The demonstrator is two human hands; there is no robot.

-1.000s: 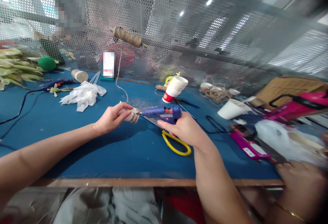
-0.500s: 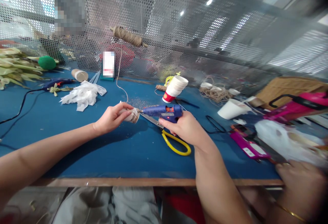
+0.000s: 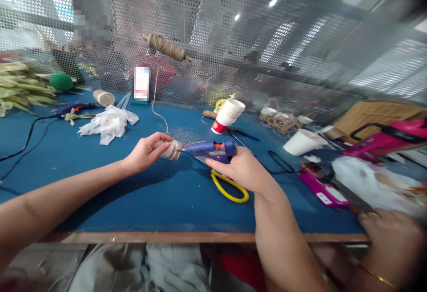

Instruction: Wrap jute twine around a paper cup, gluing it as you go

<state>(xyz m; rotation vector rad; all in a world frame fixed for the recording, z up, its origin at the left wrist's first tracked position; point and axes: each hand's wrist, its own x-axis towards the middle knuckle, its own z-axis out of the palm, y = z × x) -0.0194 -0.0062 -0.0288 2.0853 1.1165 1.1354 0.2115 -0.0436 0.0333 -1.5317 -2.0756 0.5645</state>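
Observation:
My left hand (image 3: 145,153) is closed around a small paper cup (image 3: 174,150) lying on its side. Twine and a whitish, lace-like trim wrap the cup near its right-hand end. A blue hot glue gun (image 3: 213,149) sits in the grip of my right hand (image 3: 242,167), its small light glowing red. The gun's nozzle points left and meets the cup's wrapped end, as far as I can see. Beneath the gun lie scissors with yellow handles (image 3: 230,192), their blades partly hidden. A strand of twine (image 3: 154,100) runs from the cup up toward a spool (image 3: 167,47).
Stacked paper cups (image 3: 230,113) stand behind the gun. White lace (image 3: 109,122) and a second glue gun (image 3: 75,108) are at left. A purple power strip (image 3: 325,190) and a plastic bag (image 3: 370,180) lie right, near another person's hand (image 3: 393,234). A perforated metal screen (image 3: 207,25) borders the back.
The glue gun has shifted slightly down and left, its nozzle now lower on the cup's end. The cup has turned slightly in my left hand.

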